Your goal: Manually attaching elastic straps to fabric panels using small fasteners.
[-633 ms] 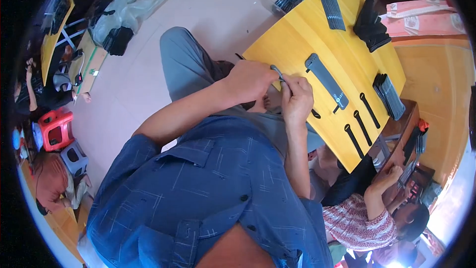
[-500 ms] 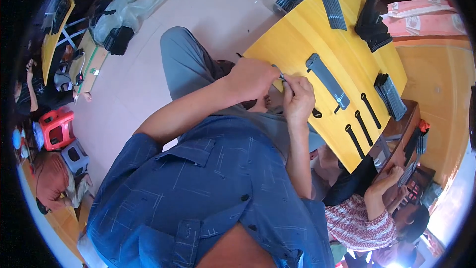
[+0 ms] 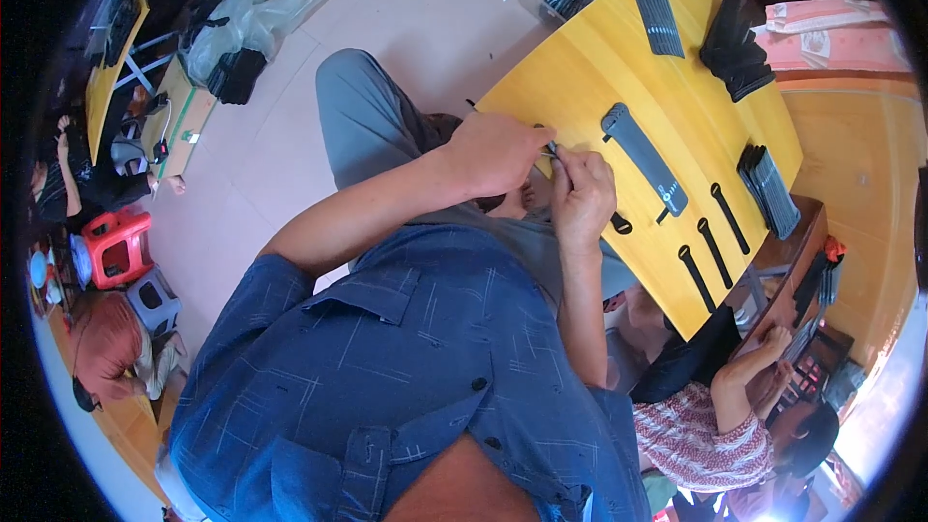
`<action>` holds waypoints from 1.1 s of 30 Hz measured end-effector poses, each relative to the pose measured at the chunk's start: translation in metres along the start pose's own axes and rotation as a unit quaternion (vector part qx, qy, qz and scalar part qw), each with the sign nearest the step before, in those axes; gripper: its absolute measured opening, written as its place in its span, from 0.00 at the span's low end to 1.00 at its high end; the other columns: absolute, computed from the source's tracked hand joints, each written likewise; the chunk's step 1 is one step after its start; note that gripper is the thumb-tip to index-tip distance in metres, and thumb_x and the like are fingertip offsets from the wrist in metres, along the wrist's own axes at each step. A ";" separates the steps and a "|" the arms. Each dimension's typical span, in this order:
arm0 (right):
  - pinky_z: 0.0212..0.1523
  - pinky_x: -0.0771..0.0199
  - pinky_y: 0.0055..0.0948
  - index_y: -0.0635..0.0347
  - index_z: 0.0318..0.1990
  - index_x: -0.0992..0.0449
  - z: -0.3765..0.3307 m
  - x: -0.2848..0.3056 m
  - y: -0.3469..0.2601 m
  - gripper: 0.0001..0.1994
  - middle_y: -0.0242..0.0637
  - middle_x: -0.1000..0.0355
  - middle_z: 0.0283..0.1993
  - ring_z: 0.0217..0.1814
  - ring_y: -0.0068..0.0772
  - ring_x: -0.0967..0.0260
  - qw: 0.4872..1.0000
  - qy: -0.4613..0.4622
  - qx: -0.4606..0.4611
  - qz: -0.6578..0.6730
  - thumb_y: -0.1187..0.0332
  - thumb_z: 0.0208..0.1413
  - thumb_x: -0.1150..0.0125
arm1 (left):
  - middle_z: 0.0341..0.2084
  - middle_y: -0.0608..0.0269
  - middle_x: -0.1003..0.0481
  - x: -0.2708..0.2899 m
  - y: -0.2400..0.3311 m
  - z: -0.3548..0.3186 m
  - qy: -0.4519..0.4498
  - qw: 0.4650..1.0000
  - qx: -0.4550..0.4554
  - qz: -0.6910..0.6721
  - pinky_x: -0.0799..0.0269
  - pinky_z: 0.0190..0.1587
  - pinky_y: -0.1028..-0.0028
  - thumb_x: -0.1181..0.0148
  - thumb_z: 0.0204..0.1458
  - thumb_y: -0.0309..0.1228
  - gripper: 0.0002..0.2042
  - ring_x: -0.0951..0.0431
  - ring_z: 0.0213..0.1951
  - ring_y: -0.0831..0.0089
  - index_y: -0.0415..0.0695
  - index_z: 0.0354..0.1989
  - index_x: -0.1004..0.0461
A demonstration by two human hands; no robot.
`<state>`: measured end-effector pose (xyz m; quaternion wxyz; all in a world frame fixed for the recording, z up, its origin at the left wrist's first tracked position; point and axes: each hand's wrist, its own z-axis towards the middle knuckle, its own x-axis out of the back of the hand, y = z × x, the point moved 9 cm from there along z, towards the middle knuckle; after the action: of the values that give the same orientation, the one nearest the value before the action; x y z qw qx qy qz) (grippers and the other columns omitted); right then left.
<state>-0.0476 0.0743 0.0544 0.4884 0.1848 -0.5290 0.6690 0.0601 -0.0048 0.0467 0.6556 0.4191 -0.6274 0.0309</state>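
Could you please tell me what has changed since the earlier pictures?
The view has drifted slightly, so the yellow table sits a little farther right in the picture, likely from head movement. Nothing was visibly taken hold of or let go: the left hand and right hand still hold the small dark piece. The black straps lie as before.

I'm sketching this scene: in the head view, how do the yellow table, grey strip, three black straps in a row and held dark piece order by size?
1. Yellow table
2. Grey strip
3. Black straps, individually; they look alike
Unranked: held dark piece, partly hidden.
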 end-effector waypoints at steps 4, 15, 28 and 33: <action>0.37 0.26 0.40 0.55 0.39 0.16 0.000 0.001 -0.002 0.08 0.37 0.29 0.31 0.35 0.44 0.28 1.000 0.001 0.007 -0.009 0.72 0.51 0.31 | 0.26 0.51 0.19 0.000 0.000 0.003 -0.012 1.000 -0.005 0.019 0.24 0.30 0.50 0.45 0.60 0.36 0.18 0.17 0.29 0.50 0.50 0.58 0.23; 0.37 0.25 0.40 0.56 0.39 0.16 0.002 0.000 0.001 0.07 0.38 0.30 0.31 0.36 0.44 0.28 1.000 -0.016 0.015 -0.003 0.72 0.50 0.31 | 0.27 0.52 0.19 0.002 -0.012 0.002 0.007 0.999 0.006 0.031 0.23 0.31 0.50 0.47 0.58 0.32 0.19 0.17 0.31 0.51 0.56 0.58 0.21; 0.35 0.28 0.37 0.59 0.40 0.15 0.002 0.002 0.001 0.09 0.40 0.31 0.28 0.32 0.43 0.29 1.000 -0.009 0.025 0.013 0.77 0.50 0.30 | 0.30 0.50 0.18 0.001 -0.016 -0.001 0.043 0.999 0.028 0.003 0.23 0.35 0.48 0.49 0.59 0.31 0.19 0.17 0.34 0.49 0.55 0.57 0.21; 0.35 0.28 0.37 0.60 0.40 0.16 0.004 0.002 0.000 0.09 0.40 0.32 0.27 0.32 0.43 0.30 0.999 -0.013 0.022 0.022 0.78 0.51 0.31 | 0.29 0.51 0.19 0.001 -0.020 -0.001 0.040 0.998 0.034 0.024 0.23 0.34 0.49 0.47 0.59 0.32 0.19 0.17 0.33 0.50 0.56 0.58 0.21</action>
<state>-0.0493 0.0712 0.0577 0.4623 0.1926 -0.5243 0.6887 0.0724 -0.0175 0.0371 0.6647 0.4245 -0.6090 0.0842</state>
